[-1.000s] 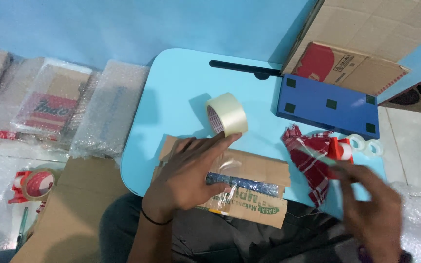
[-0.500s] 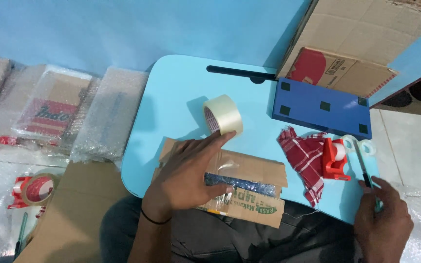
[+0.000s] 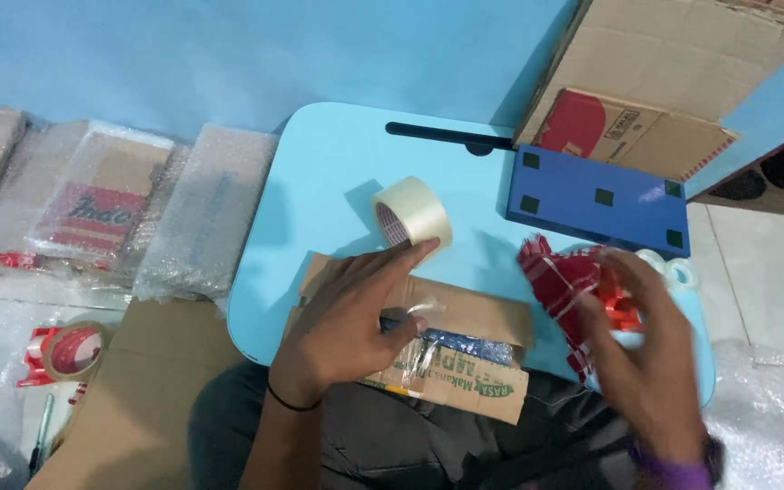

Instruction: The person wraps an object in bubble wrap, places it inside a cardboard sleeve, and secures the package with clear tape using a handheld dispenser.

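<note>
My left hand (image 3: 347, 318) lies flat on a brown cardboard package (image 3: 465, 318) at the near edge of the light blue lap table (image 3: 319, 181) and holds it down. A strip of clear tape and a blue patterned item show at the package's opening. The fingertips touch a roll of clear tape (image 3: 415, 213) standing on edge just behind the package. My right hand (image 3: 646, 354), blurred with fingers apart, hovers over a red tape dispenser (image 3: 619, 304) lying on a red checked cloth (image 3: 551, 277). Whether it touches the dispenser is unclear. White scissor handles (image 3: 678, 269) peek out beyond it.
A dark blue board (image 3: 592, 195) with dark squares leans at the table's far right, in front of an open cardboard box (image 3: 646, 91). Several bubble-wrapped packages (image 3: 102, 200) lie on the floor to the left, with a red tape roll (image 3: 70, 349) and flat cardboard (image 3: 138, 390) nearer me.
My right hand has let go of the scissors at the table's right edge and moved up and left over the red dispenser. My left hand stays on the package.
</note>
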